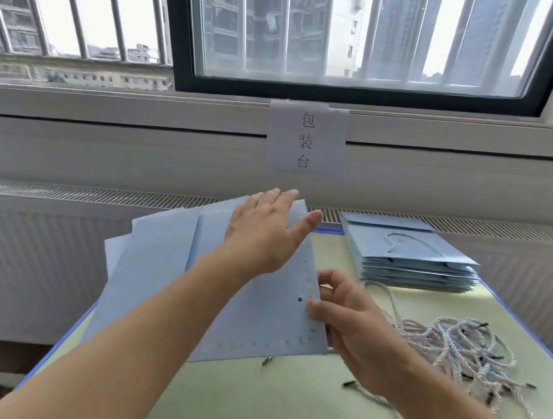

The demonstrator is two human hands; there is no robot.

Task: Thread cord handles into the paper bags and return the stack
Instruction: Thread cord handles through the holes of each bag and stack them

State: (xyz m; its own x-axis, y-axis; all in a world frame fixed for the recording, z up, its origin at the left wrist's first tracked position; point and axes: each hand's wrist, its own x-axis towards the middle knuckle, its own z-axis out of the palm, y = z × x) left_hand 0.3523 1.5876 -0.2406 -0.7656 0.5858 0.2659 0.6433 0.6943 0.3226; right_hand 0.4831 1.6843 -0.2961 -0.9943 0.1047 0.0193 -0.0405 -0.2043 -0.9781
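Green table under a window; cords heaped right; left hand flat on the paper bag, right hand pinching its holed edge, long axis running away.

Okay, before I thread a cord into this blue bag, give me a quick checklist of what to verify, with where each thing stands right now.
1. Bag held steady: ok. The left hand lies flat on the top paper bag, and the right hand pinches its right edge.
2. Handle hole findable: ok. A punched hole shows near that edge, beside the right thumb.
3. Cord in hand: not ok. Neither hand holds one.
4. Cords within reach: ok. The loose cord pile lies just right of the right hand.
5. Finished stack in place: ok. The bag stack sits at the table's far right, a cord handle showing on its top bag.
6. Second hole: cannot tell; the left arm covers that part.
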